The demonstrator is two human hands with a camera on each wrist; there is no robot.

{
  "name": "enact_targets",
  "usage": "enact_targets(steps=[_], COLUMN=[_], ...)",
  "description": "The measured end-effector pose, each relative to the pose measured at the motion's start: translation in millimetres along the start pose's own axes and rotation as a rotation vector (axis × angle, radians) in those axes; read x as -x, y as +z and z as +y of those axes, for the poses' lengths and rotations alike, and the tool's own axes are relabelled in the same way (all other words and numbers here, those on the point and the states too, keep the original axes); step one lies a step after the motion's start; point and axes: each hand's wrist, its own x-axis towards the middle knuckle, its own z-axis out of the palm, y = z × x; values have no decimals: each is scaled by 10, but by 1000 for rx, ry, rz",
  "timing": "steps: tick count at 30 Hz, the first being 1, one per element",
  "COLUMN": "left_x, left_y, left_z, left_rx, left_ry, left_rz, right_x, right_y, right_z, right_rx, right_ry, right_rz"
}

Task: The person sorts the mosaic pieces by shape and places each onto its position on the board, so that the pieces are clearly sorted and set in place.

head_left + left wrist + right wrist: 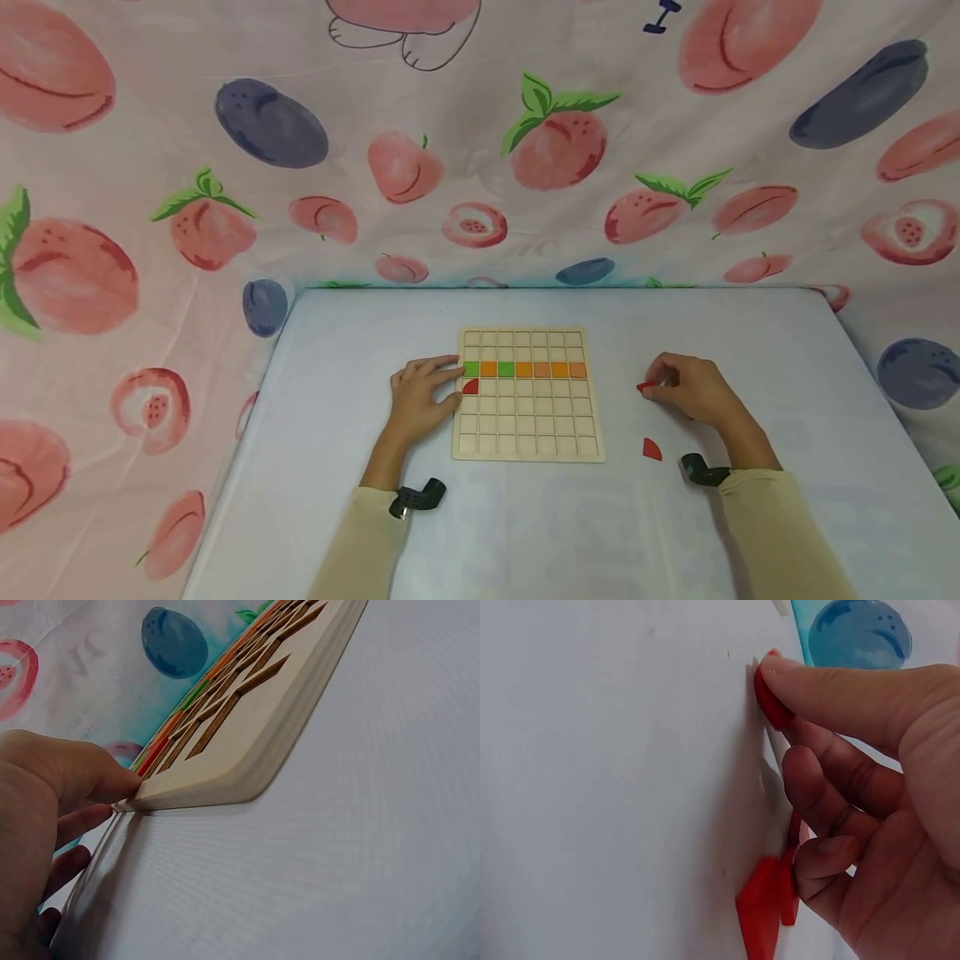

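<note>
A square wooden grid board (pixel 528 460) lies on the table, one row filled with green and orange square tiles (pixel 506 369). Under that row's left end sits a red quarter-circle piece (pixel 471 387). My left hand (pixel 417 402) touches the board's left edge with spread, fairly straight fingers; the left wrist view shows the thumb (pixel 105 776) against the rim. To the right of the board, my right hand (pixel 693 390) pinches another red piece (pixel 772 697) between thumb and fingertips, just over the table. Its full shape is partly covered by the thumb.
A loose red quarter-circle piece (pixel 652 450) lies on the white table (pixel 525 533) below the right hand. More red pieces (pixel 761 907) show under that hand's curled fingers. A fruit-patterned cloth (pixel 480 108) hangs behind the table.
</note>
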Motion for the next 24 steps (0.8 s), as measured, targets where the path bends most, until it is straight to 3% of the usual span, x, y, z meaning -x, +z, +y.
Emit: enact_targets(steps=[10, 24], left_x=[-1, 8], left_y=[-10, 3], left_z=[9, 10], left_rx=[1, -13], left_ry=[11, -1], left_rz=[7, 20], right_x=[-39, -171], right_y=[78, 260], right_z=[-169, -443], right_rx=[-17, -204], right_ry=[-58, -99], right_rz=[23, -3])
